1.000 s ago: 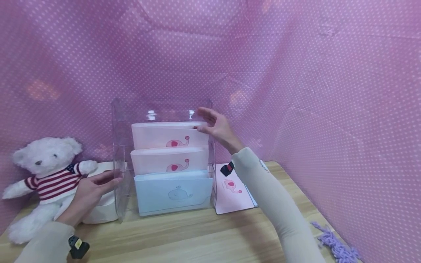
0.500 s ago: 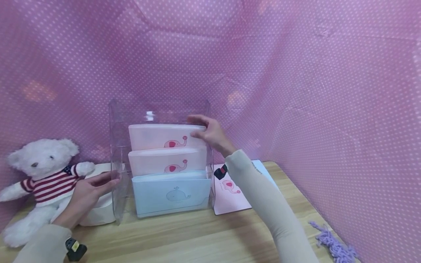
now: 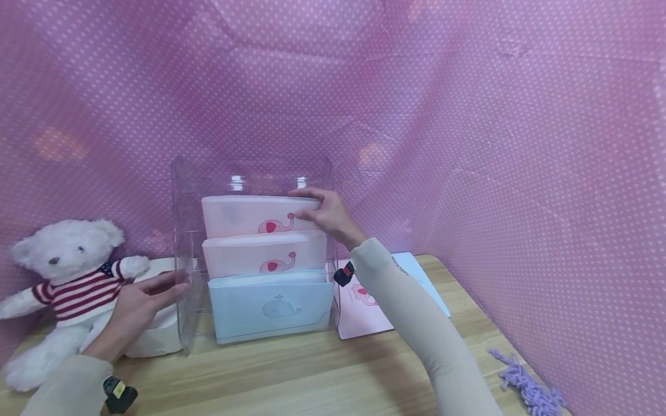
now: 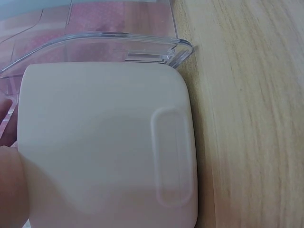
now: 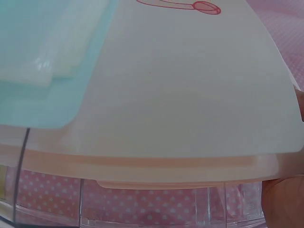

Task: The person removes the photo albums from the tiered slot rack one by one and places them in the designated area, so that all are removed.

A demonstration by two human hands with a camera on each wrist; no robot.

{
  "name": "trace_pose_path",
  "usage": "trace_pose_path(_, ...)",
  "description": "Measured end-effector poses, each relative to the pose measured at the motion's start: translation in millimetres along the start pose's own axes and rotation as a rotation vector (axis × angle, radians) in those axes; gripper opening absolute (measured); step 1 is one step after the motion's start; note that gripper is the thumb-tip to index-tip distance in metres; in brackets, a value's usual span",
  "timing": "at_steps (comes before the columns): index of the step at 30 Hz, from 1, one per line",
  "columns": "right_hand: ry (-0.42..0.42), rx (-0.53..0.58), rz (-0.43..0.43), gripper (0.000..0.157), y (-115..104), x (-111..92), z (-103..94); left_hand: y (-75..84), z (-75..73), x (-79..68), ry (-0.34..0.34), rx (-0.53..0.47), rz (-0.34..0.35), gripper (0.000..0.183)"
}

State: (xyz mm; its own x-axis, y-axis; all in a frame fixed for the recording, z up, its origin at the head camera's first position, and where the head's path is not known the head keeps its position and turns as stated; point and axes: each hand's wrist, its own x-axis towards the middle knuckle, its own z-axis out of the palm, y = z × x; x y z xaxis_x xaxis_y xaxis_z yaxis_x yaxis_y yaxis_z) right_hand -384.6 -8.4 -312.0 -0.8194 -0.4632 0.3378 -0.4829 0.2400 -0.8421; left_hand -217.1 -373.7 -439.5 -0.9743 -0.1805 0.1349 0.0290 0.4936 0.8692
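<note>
A clear plastic rack (image 3: 179, 254) stands on the table, with two pink elephant folders and a blue whale folder (image 3: 273, 312) in stepped rows. My right hand (image 3: 333, 216) pinches the upper right corner of the rear pink folder (image 3: 234, 216), thumb in front and fingers over its top. The middle pink folder (image 3: 234, 257) sits just ahead of it. At the rack's left side wall, my left hand (image 3: 143, 306) grips the edge between thumb and fingers. In the left wrist view, that hand shows only partly, beside a white box (image 4: 104, 137).
A white teddy bear (image 3: 78, 271) in a striped sweater leans at the left. Right of the rack lie a pink elephant sheet (image 3: 359, 318) and a light blue sheet (image 3: 416, 268). Purple yarn (image 3: 531, 387) lies at the right edge. Pink dotted cloth (image 3: 468, 115) surrounds the table.
My right hand has come left and slightly down onto the rear pink folder, whose top now looks more closed. More of the light blue sheet shows. The left hand keeps its place on the rack.
</note>
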Motion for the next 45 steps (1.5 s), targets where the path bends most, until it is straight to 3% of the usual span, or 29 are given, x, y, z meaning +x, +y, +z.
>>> trace_pose_path(11,0.042,-0.024,0.037,0.036,-4,-1,4.7,-0.9,-2.0,-0.5,0.006,0.023,0.017,0.067)
trace_pose_path(21,0.087,-0.030,0.021,0.034,-7,-2,6.5,-0.9,-1.2,0.4,0.001,0.005,0.023,0.066)
trace_pose_path(29,0.118,0.030,0.018,0.034,-12,-3,5.7,-1.3,-0.1,0.0,0.005,0.005,0.006,0.068)
trace_pose_path(39,0.199,0.109,0.000,0.033,-21,-1,0.5,-6.0,-0.8,4.0,-0.002,-0.025,0.036,0.066)
trace_pose_path(45,0.215,0.164,-0.047,0.033,-25,0,-7.7,-5.6,0.6,4.1,0.010,-0.020,0.045,0.065)
